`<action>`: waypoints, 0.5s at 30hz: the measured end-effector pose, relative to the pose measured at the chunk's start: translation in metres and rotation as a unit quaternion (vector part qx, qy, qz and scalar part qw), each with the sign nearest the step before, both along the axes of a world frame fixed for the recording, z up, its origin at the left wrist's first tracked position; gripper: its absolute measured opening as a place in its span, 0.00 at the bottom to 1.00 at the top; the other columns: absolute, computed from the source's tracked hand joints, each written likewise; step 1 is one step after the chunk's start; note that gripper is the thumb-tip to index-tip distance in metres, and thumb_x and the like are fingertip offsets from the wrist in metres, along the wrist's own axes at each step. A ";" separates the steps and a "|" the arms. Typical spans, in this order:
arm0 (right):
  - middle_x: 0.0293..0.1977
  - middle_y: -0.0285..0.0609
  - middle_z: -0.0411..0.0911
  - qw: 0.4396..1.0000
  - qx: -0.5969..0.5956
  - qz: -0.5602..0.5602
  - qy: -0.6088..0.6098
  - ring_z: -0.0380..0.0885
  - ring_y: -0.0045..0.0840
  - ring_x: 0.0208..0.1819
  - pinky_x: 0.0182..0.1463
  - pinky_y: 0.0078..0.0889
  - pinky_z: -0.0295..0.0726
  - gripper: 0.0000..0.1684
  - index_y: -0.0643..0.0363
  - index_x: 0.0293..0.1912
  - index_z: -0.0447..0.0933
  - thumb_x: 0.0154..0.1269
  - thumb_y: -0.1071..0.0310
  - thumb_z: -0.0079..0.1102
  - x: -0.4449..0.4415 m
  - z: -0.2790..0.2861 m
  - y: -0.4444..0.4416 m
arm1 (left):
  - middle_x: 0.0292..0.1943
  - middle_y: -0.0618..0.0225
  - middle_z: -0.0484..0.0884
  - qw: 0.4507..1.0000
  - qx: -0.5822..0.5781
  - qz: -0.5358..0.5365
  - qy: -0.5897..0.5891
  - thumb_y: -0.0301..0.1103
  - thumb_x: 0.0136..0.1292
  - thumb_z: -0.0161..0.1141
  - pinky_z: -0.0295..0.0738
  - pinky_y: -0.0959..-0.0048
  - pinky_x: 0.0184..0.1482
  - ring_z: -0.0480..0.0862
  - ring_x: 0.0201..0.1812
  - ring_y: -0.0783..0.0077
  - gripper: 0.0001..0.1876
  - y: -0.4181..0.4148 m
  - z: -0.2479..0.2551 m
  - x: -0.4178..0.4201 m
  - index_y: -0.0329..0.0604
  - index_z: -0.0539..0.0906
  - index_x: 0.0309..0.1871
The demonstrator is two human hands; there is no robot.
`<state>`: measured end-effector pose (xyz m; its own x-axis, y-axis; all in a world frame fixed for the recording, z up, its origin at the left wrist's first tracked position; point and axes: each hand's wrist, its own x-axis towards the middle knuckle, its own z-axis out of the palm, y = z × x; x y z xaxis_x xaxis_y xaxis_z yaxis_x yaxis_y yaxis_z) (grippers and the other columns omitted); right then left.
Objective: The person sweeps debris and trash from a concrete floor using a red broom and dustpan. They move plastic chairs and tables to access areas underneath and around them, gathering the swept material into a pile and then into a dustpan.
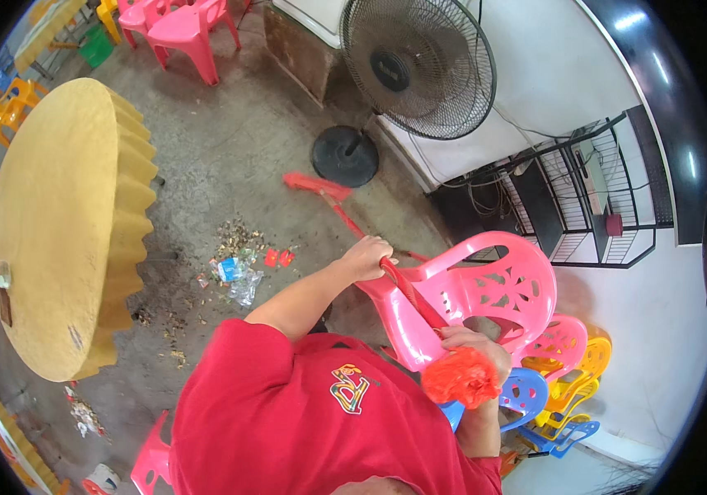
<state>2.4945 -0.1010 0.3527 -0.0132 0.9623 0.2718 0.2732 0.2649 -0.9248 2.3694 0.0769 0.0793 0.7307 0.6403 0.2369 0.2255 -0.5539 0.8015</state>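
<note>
My left hand (367, 257) is closed around the red handle of a broom (412, 294), partway along it. Close to the handle's top end, my right hand (480, 349) also grips it, partly hidden by a fluffy red tuft (461, 377). The red broom head (316, 184) is on the concrete floor in front of the fan base. Left of the handle lies a pile of litter (239, 238), with a blue wrapper (229, 270), clear plastic (246, 288) and red packets (271, 257). A pink plastic armchair (452, 291) stands behind the handle, close to both hands.
A round table with a yellow cloth (56, 229) stands at left. A pedestal fan (418, 68) on a round black base (344, 156) is ahead. Black wire shelving (566, 192) lines the right wall, near several stacked chairs (576, 371). More litter (86, 413) lies at lower left.
</note>
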 end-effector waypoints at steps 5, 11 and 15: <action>0.31 0.57 0.82 0.997 -0.014 -0.059 0.038 0.84 0.48 0.38 0.50 0.55 0.82 0.15 0.69 0.33 0.78 0.62 0.64 0.66 -0.006 0.032 -0.010 | 0.28 0.56 0.81 0.999 -0.022 0.017 0.018 0.44 0.63 0.61 0.71 0.54 0.42 0.80 0.37 0.50 0.17 -0.033 0.021 -0.020 0.42 0.77 0.22; 0.30 0.55 0.82 0.995 0.025 -0.087 0.028 0.84 0.46 0.37 0.51 0.51 0.83 0.14 0.67 0.34 0.77 0.63 0.64 0.65 0.016 0.061 -0.035 | 0.23 0.57 0.76 0.995 0.040 0.074 -0.061 0.43 0.62 0.62 0.69 0.55 0.39 0.78 0.33 0.51 0.19 -0.048 0.057 -0.008 0.43 0.73 0.20; 0.34 0.56 0.83 0.997 -0.056 -0.047 -0.030 0.84 0.47 0.43 0.54 0.55 0.81 0.17 0.69 0.35 0.78 0.66 0.61 0.63 -0.008 0.022 0.000 | 0.23 0.56 0.77 0.990 0.049 0.118 -0.060 0.40 0.60 0.63 0.71 0.51 0.38 0.79 0.32 0.48 0.18 0.002 0.007 -0.020 0.43 0.72 0.18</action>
<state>2.4868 -0.1013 0.3751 0.0657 0.9841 0.1649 0.3471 0.1324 -0.9284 2.3490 0.0786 0.0859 0.5261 0.7602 0.3813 0.2650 -0.5726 0.7758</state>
